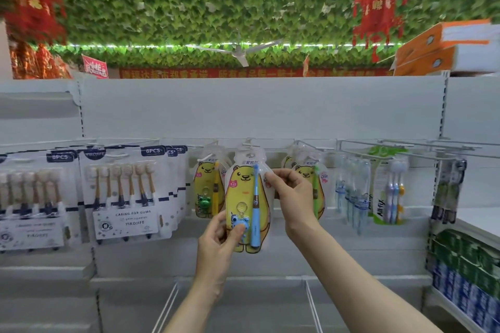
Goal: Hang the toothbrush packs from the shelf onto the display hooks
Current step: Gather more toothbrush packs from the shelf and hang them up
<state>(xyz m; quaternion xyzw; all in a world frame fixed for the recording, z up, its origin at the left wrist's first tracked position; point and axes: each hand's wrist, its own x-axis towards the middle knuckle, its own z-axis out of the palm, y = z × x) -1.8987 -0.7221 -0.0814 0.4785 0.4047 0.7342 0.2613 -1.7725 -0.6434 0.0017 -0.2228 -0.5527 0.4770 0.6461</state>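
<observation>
A yellow bear-shaped toothbrush pack (243, 192) with a blue brush and a blue charm is held up at the middle display hook (250, 143). Its hang hole sits right at the hook; whether it is threaded on I cannot tell. My left hand (219, 240) pinches the pack's lower left corner, thumb on the charm. My right hand (292, 194) pinches its upper right edge. Similar bear packs hang on the hook to the left (207, 186) and on the hook to the right (311, 178).
White six-piece brush packs (121, 192) fill the hooks at left. Clear and green brush packs (389, 192) hang at right below bare wire hooks (405, 144). Boxed toothpaste (465, 273) is stacked at the far right. A white wire-divided shelf (243, 303) lies below my arms.
</observation>
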